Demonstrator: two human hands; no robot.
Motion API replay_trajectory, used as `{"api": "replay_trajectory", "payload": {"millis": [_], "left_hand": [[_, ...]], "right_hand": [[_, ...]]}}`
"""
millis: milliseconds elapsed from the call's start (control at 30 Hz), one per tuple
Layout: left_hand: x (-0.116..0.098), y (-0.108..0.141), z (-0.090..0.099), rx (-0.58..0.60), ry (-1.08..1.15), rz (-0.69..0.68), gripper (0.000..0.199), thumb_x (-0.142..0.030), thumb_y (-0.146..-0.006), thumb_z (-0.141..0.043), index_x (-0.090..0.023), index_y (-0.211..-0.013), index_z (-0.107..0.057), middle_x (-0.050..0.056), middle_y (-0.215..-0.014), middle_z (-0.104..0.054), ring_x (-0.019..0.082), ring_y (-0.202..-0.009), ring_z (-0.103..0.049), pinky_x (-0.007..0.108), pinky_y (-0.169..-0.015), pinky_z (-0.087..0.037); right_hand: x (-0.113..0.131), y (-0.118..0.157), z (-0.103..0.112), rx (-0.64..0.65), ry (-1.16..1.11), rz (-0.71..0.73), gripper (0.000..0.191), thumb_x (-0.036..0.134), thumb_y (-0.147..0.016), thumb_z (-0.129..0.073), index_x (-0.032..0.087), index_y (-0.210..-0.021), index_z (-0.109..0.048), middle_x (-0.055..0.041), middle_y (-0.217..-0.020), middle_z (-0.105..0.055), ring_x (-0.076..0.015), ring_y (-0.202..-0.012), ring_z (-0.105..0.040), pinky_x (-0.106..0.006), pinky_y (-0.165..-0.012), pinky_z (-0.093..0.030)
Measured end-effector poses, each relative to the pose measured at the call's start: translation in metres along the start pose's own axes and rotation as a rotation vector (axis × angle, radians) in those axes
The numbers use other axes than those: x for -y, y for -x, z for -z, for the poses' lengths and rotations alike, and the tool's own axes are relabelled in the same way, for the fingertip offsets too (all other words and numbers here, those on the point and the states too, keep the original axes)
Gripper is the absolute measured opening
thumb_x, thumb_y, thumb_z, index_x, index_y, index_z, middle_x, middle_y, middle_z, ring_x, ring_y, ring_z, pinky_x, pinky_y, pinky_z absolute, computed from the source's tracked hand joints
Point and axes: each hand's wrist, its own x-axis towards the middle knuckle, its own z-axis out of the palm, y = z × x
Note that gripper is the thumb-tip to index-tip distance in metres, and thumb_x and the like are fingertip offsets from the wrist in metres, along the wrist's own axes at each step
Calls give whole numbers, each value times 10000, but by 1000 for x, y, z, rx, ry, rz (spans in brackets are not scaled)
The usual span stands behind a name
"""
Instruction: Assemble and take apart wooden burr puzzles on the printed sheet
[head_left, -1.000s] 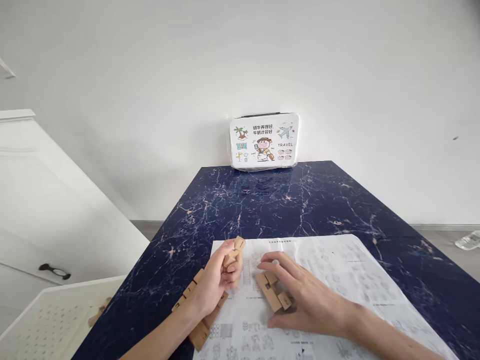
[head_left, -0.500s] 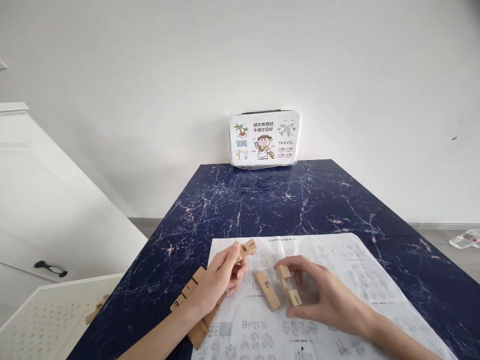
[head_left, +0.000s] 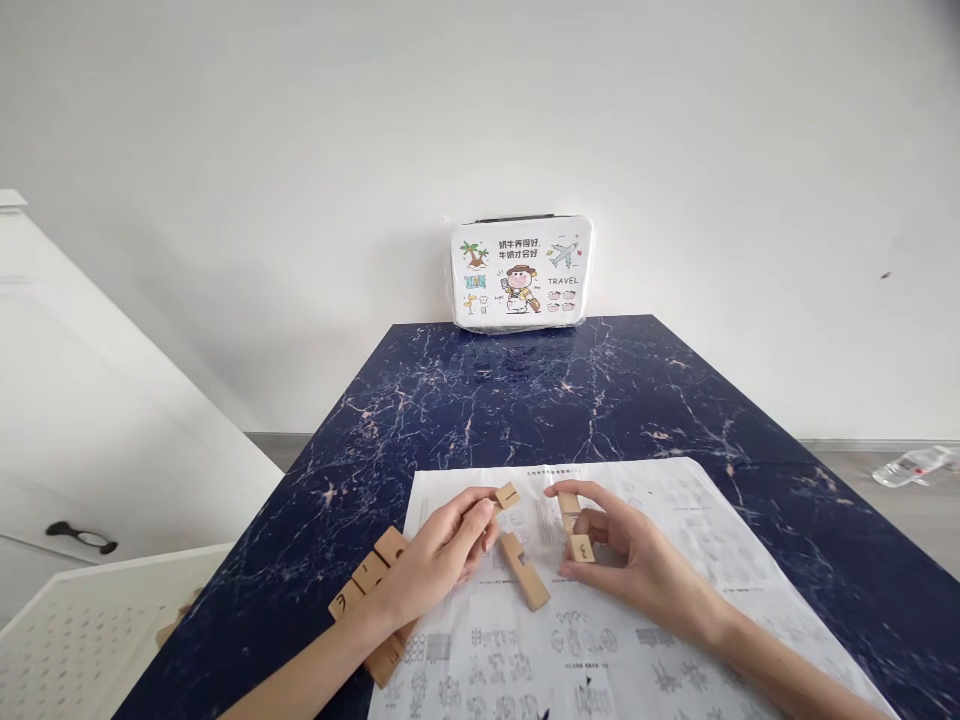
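My left hand [head_left: 442, 545] is closed on a wooden piece [head_left: 508, 495] whose end, marked with a line, sticks out past the fingertips. In my right hand [head_left: 630, 550] a notched wooden piece [head_left: 582, 548] marked 3 is gripped between thumb and fingers. Between the hands, another notched wooden piece [head_left: 525, 572] lies on the printed sheet [head_left: 525, 640]. Several numbered wooden pieces [head_left: 369, 572] lie side by side on the table, partly hidden under my left wrist and forearm.
The dark blue marbled table [head_left: 517, 400] reaches the wall, where a white cartoon case [head_left: 520, 275] stands. A white perforated basket [head_left: 82, 630] is at the lower left beside a white cabinet [head_left: 97, 400]. A clear bottle [head_left: 911, 466] lies at the far right.
My right hand has moved up and slightly left with its piece, away from the piece lying on the sheet. The left hand's piece has turned a little. The whole view has shifted slightly.
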Motion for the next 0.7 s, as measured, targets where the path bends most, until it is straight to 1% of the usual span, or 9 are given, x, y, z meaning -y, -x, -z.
{"api": "replay_trajectory", "payload": {"millis": [67, 100, 200, 300, 400, 467, 567, 633, 700], "left_hand": [[-1, 1, -1, -3, -14, -14, 364, -551, -1088, -380, -227, -1177, -521, -40, -815, -465, 83, -539, -292, 263, -525, -297], [-1, 1, -2, -3, -14, -15, 369, -553, -1088, -375, -229, -1185, -522, -41, -808, -456, 85, -539, -285, 264, -524, -293], [1, 2, -4, -21, 7, 2, 377, -558, -1085, -375, -220, -1122, -537, -45, -799, -406, 89, -554, -270, 265, -521, -277], [4, 2, -4, -69, 28, 23, 370, -559, -1077, -401, -226, -1162, -539, -45, -809, -377, 98, -589, -293, 262, -533, -283], [5, 1, -4, -63, 43, 36, 401, -570, -1070, -414, -240, -1274, -520, -47, -810, -361, 106, -607, -294, 262, -543, -288], [5, 1, -3, -49, 39, 32, 424, -574, -1065, -421, -236, -1305, -508, -41, -831, -394, 102, -606, -300, 263, -544, -292], [3, 1, -5, -38, 10, -4, 417, -573, -1065, -407, -239, -1306, -467, -8, -943, -527, 79, -566, -335, 261, -533, -309], [3, 1, -6, -35, -9, -34, 368, -562, -1072, -390, -239, -1241, -441, 11, -1010, -596, 64, -531, -359, 258, -527, -328], [4, 0, -6, -39, -27, -55, 322, -548, -1076, -393, -234, -1141, -425, 11, -1004, -631, 54, -508, -382, 250, -520, -340]], "right_hand": [[0, 1, 0, -1, 8, -6, 655, 343, -884, -762, 298, -1451, -437, 22, -847, -616, -187, -790, -651, -368, -765, -571], [1, 1, 0, -9, 11, -6, 655, 353, -886, -762, 297, -1449, -432, 21, -848, -609, -187, -786, -640, -359, -742, -565], [1, 2, -2, -27, 38, 0, 652, 384, -875, -780, 290, -1425, -443, 29, -827, -586, -184, -756, -608, -349, -708, -552], [2, 2, -4, -35, 71, 9, 644, 407, -869, -793, 293, -1410, -464, 36, -816, -580, -183, -744, -606, -378, -767, -569], [3, 3, -8, -78, 72, 17, 651, 421, -885, -778, 299, -1438, -457, 0, -907, -636, -215, -853, -660, -425, -864, -588], [3, 2, -10, -119, 60, 31, 674, 432, -902, -760, 301, -1476, -432, -23, -968, -665, -233, -923, -678, -450, -913, -592], [3, 1, -11, -145, 53, 66, 695, 443, -921, -743, 293, -1510, -407, -41, -1026, -687, -236, -948, -684, -475, -943, -593], [2, 1, -12, -163, 46, 106, 691, 444, -898, -779, 284, -1476, -437, -69, -1152, -683, -224, -939, -685, -480, -955, -591], [0, 1, -12, -187, 45, 138, 703, 447, -850, -834, 276, -1426, -469, -96, -1266, -655, -214, -922, -686, -482, -959, -590]]}}
